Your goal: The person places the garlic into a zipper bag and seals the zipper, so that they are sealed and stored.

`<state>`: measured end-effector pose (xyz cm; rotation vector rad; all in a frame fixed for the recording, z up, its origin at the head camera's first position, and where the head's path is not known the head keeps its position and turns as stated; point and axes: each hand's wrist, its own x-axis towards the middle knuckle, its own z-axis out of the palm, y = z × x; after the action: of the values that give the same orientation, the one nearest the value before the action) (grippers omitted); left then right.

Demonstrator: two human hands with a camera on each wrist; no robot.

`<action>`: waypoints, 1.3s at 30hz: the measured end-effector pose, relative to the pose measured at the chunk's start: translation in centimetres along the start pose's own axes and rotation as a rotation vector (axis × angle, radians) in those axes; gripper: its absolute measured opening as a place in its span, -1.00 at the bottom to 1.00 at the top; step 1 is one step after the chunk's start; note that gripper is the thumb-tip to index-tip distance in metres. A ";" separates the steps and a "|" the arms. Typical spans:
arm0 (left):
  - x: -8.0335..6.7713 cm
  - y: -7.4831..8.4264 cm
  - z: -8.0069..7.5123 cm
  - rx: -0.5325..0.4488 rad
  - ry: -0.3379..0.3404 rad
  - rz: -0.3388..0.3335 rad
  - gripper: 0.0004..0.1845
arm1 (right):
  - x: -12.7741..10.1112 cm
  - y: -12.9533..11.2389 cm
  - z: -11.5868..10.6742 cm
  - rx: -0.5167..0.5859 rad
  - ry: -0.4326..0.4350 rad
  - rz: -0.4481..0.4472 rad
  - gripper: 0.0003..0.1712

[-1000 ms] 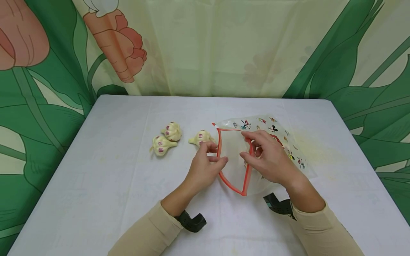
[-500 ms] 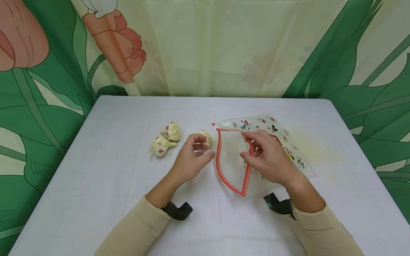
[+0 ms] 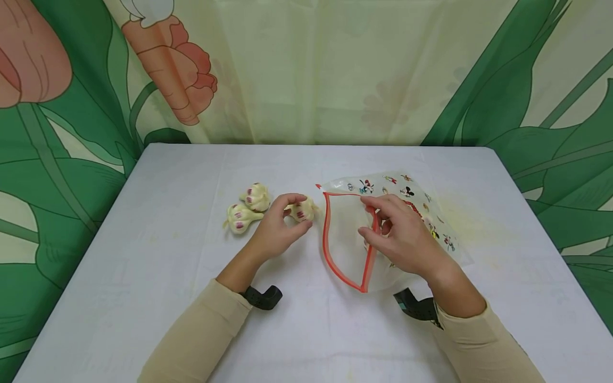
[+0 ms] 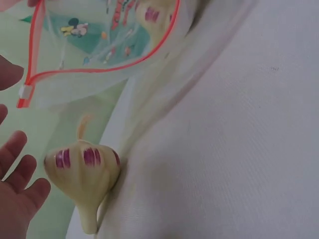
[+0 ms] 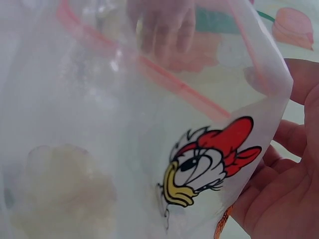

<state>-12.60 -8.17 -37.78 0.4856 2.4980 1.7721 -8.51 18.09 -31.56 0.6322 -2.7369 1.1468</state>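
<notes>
Because the left hand (image 3: 276, 232) stands wide around a garlic bulb (image 3: 303, 211), with a gap beside its fingers in the wrist view, nothing seems to secure that bulb on the table (image 3: 143, 292). It lies at 2 o'clock from the palm, stem toward 9 o'clock; whether the thumb touches it cannot be told. A clumsy squeeze could push on its round side and roll it toward 3 o'clock, against the bag (image 3: 349, 236). A pinch on the stem alone might let the round end swing and slip.

The right hand (image 3: 406, 234) pinches the bag's edge at about 2 o'clock of its gaping mouth. That is the only hold visible on it, so the red rim (image 3: 325, 229) on the 9 o'clock side has no support: a knock from bulb or knuckles could fold it inward and narrow the gap. If the pinch loosened, the thin plastic could sag and the mouth collapse. The white slider (image 4: 25, 91), at the mouth's 11 o'clock corner, could catch a finger passing too close. Another bulb (image 4: 154, 20) seems to sit inside the bag, and a hard tug could shift it. Two loose bulbs (image 3: 242, 218) lie at 10 and 11 o'clock from the left hand, where a careless backward sweep could set them rolling
</notes>
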 end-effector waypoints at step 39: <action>1.6 -3.1 1.7 0.438 0.077 -0.055 -0.40 | -0.2 -0.1 0.0 -0.011 -0.006 0.020 -0.40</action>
<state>-14.46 -7.13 -41.03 0.3629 2.9283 1.2405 -8.33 18.09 -31.55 0.6089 -2.7586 1.1344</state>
